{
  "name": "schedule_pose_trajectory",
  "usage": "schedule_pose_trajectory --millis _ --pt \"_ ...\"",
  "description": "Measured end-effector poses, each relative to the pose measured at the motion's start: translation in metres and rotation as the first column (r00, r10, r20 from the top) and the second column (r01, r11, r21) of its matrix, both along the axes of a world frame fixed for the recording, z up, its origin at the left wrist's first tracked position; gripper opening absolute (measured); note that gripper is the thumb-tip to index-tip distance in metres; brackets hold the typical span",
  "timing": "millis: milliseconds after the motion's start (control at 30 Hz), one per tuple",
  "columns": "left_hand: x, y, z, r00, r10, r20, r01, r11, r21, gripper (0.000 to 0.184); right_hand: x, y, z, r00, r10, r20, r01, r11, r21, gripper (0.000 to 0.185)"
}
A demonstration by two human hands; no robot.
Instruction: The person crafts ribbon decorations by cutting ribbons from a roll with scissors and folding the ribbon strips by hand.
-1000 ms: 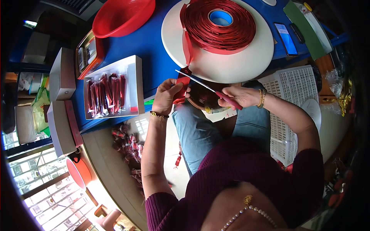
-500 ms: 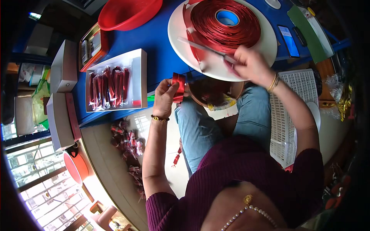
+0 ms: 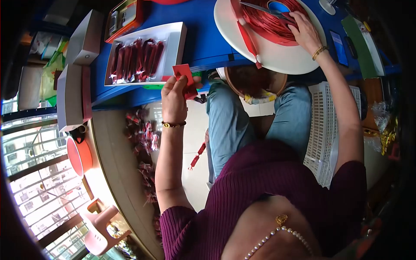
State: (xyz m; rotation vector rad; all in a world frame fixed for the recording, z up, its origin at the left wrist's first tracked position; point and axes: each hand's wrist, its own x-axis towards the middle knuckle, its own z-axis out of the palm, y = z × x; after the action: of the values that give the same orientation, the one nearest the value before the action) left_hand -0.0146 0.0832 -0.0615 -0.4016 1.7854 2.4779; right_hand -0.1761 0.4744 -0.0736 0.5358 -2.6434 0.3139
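My left hand (image 3: 174,97) pinches a short piece of shiny red ribbon (image 3: 183,77), held up in front of the table edge. My right hand (image 3: 307,34) is over the large red ribbon roll (image 3: 271,29), its fingers on the dark handles of the scissors (image 3: 260,10). The scissor blades point left across the roll, slightly apart. This roll, with a blue core (image 3: 278,6), lies on a round white board (image 3: 299,63). From the roll a loose length of red ribbon (image 3: 248,38) hangs toward the board's near edge.
On the blue table (image 3: 206,43), a white box (image 3: 175,47) holds several wrapped red strips. A phone (image 3: 339,48) and a green folder (image 3: 356,45) lie at right. A brown bowl (image 3: 234,80) sits near my knees; a white basket (image 3: 318,130) stands beside my right leg.
My right hand moved up and away with the scissors onto the roll. My left hand moved slightly left and turned the ribbon piece. The whole view has shifted.
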Motion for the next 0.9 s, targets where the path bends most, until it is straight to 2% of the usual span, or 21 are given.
schedule_pose_trajectory --millis 67,100,133,167,200,233,300,333,400,433,567,633,733,767,833,867,900 --pt "0.005 -0.001 0.012 0.998 0.046 -0.035 -0.045 0.998 0.044 0.016 0.025 -0.032 0.021 0.935 0.078 -0.345 -0.091 0.996 -0.020 0.030" --pt "0.007 -0.001 0.018 0.997 0.059 -0.052 -0.057 0.998 0.035 0.017 0.042 -0.054 0.027 0.931 0.143 -0.337 -0.198 0.971 -0.135 0.029" --pt "0.010 0.001 0.023 0.997 0.058 -0.049 -0.056 0.998 0.031 0.017 0.059 -0.079 0.022 0.947 0.224 -0.230 -0.300 0.873 -0.384 0.031" --pt "0.012 0.003 0.028 0.996 0.064 -0.057 -0.062 0.997 0.040 0.017 0.089 -0.110 0.022 0.930 0.364 0.042 -0.272 0.762 -0.588 0.039" --pt "0.012 0.006 0.033 0.995 0.070 -0.069 -0.067 0.996 0.050 0.017 0.115 -0.139 0.026 0.853 0.509 0.116 -0.290 0.647 -0.706 0.049" --pt "0.013 0.010 0.038 0.995 0.066 -0.072 -0.063 0.997 0.047 0.017 0.132 -0.159 0.026 0.844 0.528 0.097 -0.352 0.681 -0.643 0.049" --pt "0.017 0.016 0.047 0.992 0.075 -0.099 -0.065 0.992 0.107 0.019 0.150 -0.197 0.007 0.774 0.630 0.064 -0.431 0.598 -0.676 0.055" --pt "0.019 0.018 0.050 0.992 0.079 -0.097 -0.069 0.992 0.102 0.019 0.159 -0.214 0.001 0.773 0.634 0.020 -0.425 0.541 -0.726 0.048" --pt "0.022 0.018 0.055 0.990 0.106 -0.095 -0.080 0.968 0.237 0.019 0.165 -0.232 -0.006 0.731 0.679 0.067 -0.420 0.525 -0.740 0.032" --pt "0.023 0.017 0.056 0.989 0.109 -0.100 -0.082 0.966 0.243 0.020 0.168 -0.240 -0.009 0.747 0.658 0.095 -0.339 0.500 -0.797 0.019" --pt "0.018 0.003 0.050 0.988 0.146 -0.055 -0.121 0.939 0.322 0.020 0.174 -0.237 0.010 0.763 0.646 -0.009 -0.416 0.481 -0.772 0.017" --pt "0.012 -0.002 0.034 0.997 0.082 0.002 -0.075 0.900 0.429 0.020 0.173 -0.233 0.024 0.768 0.609 -0.196 -0.562 0.497 -0.661 0.019" --pt "0.011 0.003 0.012 0.999 -0.028 0.023 0.015 0.887 0.462 0.018 0.166 -0.229 0.033 0.737 0.635 -0.232 -0.611 0.481 -0.628 0.019" --pt "0.006 -0.005 -0.010 0.990 -0.121 0.066 0.079 0.892 0.446 0.019 0.162 -0.226 0.034 0.703 0.672 -0.231 -0.645 0.467 -0.605 0.018" --pt "0.007 0.003 -0.011 0.990 -0.139 0.035 0.107 0.875 0.472 0.023 0.154 -0.222 0.032 0.692 0.702 -0.167 -0.620 0.460 -0.636 0.016" --pt "0.003 -0.007 -0.021 0.978 -0.210 -0.004 0.197 0.914 0.354 0.035 0.152 -0.219 0.033 0.693 0.709 -0.134 -0.592 0.453 -0.667 0.015" --pt "0.003 -0.009 -0.018 0.978 -0.194 -0.071 0.205 0.958 0.201 0.044 0.151 -0.216 0.036 0.696 0.710 -0.109 -0.567 0.450 -0.691 0.013"
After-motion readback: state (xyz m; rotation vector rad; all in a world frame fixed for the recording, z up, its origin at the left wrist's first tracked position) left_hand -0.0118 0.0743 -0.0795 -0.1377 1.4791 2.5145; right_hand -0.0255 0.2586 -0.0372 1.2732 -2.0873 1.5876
